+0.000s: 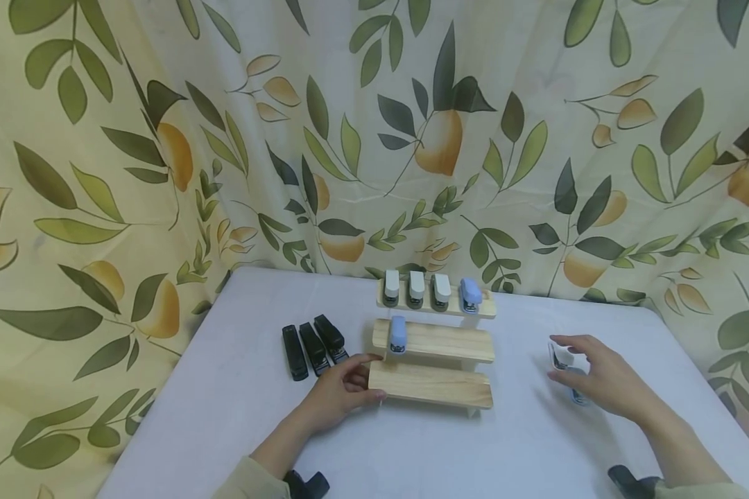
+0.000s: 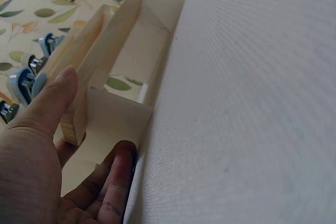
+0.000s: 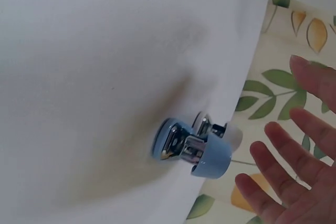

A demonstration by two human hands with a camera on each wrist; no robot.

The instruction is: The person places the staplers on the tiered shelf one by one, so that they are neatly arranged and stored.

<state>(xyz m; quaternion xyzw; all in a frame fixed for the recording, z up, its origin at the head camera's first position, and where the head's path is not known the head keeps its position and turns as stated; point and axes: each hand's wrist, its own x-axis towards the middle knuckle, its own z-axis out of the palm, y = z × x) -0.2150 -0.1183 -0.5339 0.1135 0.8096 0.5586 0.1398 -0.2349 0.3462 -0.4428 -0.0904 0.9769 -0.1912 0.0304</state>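
A three-tier wooden display rack (image 1: 431,386) stands mid-table. My left hand (image 1: 341,389) holds the left end of its lowest plank, thumb at the front edge and fingers behind. In the left wrist view the thumb lies along the plank (image 2: 73,124), with fingers beneath by the white support (image 2: 118,116). On the right, my right hand (image 1: 608,378) hovers with fingers spread beside a blue mini stapler (image 3: 212,156) and a white mini stapler (image 3: 234,136), grasping neither. One blue stapler (image 1: 398,334) sits at the left of the middle plank.
Three white-topped staplers (image 1: 416,287) and a blue stapler (image 1: 471,294) line the top plank. Several black staplers (image 1: 295,352) lie left of the rack, close to my left hand. A leaf-patterned curtain (image 1: 374,138) hangs behind the white table (image 1: 256,305).
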